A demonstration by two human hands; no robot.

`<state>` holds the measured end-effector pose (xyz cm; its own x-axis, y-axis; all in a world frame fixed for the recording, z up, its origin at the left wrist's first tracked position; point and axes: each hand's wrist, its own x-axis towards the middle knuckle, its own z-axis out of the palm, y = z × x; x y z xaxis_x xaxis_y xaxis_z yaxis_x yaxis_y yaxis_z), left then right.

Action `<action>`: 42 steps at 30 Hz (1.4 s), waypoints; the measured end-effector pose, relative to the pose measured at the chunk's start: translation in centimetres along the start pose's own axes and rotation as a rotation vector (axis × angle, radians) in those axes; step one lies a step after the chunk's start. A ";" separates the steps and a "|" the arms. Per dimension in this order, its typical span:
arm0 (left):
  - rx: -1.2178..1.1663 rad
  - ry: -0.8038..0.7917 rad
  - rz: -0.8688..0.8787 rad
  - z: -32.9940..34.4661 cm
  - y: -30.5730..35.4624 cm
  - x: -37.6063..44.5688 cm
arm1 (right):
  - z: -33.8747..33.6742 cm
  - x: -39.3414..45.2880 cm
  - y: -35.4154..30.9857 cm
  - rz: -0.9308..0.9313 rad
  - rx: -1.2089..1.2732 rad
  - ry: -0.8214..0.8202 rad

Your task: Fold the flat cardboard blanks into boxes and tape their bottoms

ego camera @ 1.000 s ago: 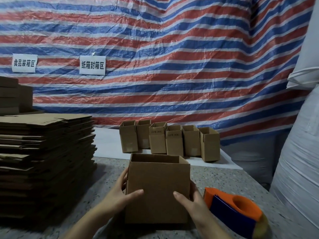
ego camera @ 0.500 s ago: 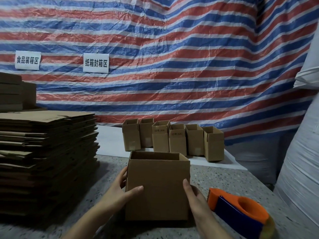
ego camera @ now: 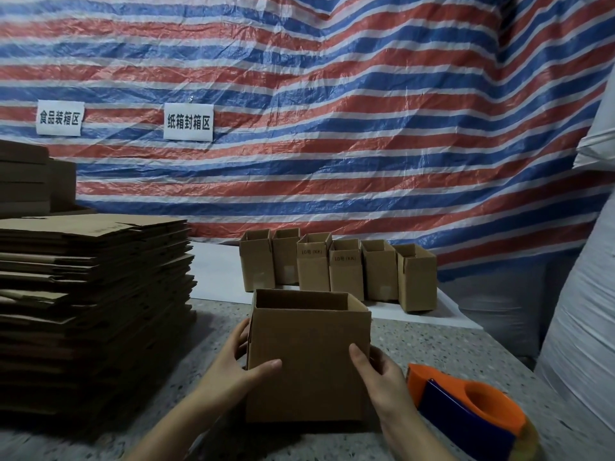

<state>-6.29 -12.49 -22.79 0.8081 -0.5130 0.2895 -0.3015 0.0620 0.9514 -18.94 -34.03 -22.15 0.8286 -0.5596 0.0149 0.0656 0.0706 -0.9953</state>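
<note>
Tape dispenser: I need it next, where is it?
The tape dispenser lies on the table at lower right, beside the right hand holding the box.

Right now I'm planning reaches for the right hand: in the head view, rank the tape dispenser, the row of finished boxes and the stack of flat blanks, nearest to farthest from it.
From the right hand:
1. Tape dispenser, just to its right on the table.
2. Row of finished boxes, straight ahead at the back.
3. Stack of flat blanks, across on the left, beyond the held box.
</note>
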 end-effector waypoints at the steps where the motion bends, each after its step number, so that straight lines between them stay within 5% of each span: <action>1: -0.006 0.014 0.009 0.1 0.1 0.2 | 0.0 0.3 -0.2 -0.005 -0.013 -0.006; 16: -0.026 0.312 0.155 0.7 -1.1 9.5 | 5.5 11.1 -1.7 -0.054 -0.227 -0.023; 31: 0.169 0.034 -0.020 -5.8 -5.5 22.7 | 9.8 21.9 0.0 -0.026 -0.347 0.014; 42: 0.203 0.102 -0.117 -8.2 -8.1 28.1 | 11.9 26.1 1.4 0.012 -0.392 -0.013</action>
<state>22.99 -20.36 -21.50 0.8871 -0.4173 0.1971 -0.2899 -0.1717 0.9415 9.40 -38.70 -22.01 0.8353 -0.5498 0.0019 -0.1592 -0.2453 -0.9563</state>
